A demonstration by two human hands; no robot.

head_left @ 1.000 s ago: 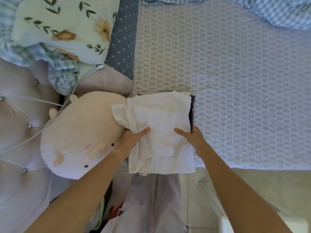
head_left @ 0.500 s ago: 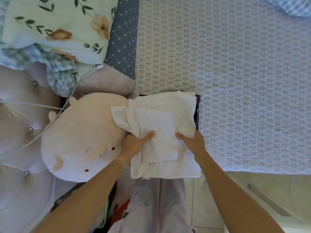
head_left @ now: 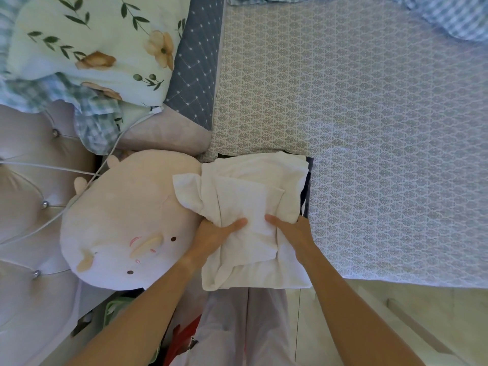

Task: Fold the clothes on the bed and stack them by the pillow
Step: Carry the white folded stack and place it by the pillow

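In the head view, both hands grip a folded white garment at the near edge of the bed. The left hand holds its left side with the thumb laid on top and the fingers tucked underneath. The right hand holds the right side the same way, thumb on the cloth. The two thumbs are near each other, pointing inward. Under the white garment a dark folded garment shows as a thin strip just beyond the right hand. Just left of the left hand lies a pale plush pillow, touching the white garment's loose corner. Beyond the left hand sit a floral pillow and a blue quilted pillow.
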